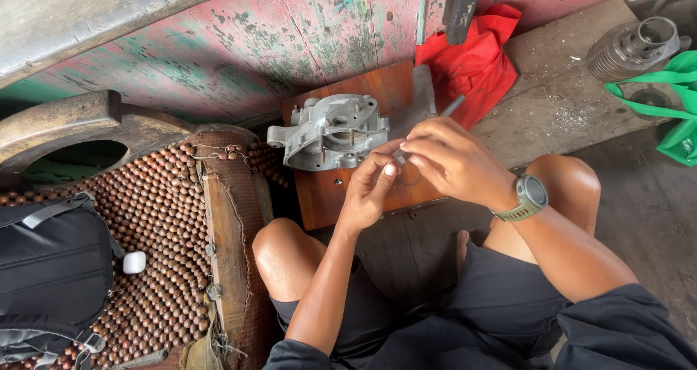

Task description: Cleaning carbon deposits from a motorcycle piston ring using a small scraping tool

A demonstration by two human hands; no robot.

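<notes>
Fingers of both hands pinch together on a small part, too small to identify, looks like a metal fastener or pin. Left hand grips it from below with thumb and forefinger closed; right hand closes on it from the right, and a thin grey tool shaft sticks out far-right of the knuckles. Can't tell how the shaft is held. Green wristwatch on the right wrist.

Part sits just near-right of the aluminium engine crankcase half, not touching it. Casing lies flat on a reddish wooden board, with a red cloth to the far right.

Judgement: small-part handling or prep beside the casing, nothing seated yet. Any next move needs a steady pinch and fine alignment; the part is easy to drop between the knees.

Left: beaded seat mat, black backpack, small white case. Far right: finned engine cylinder, green bag.
</notes>
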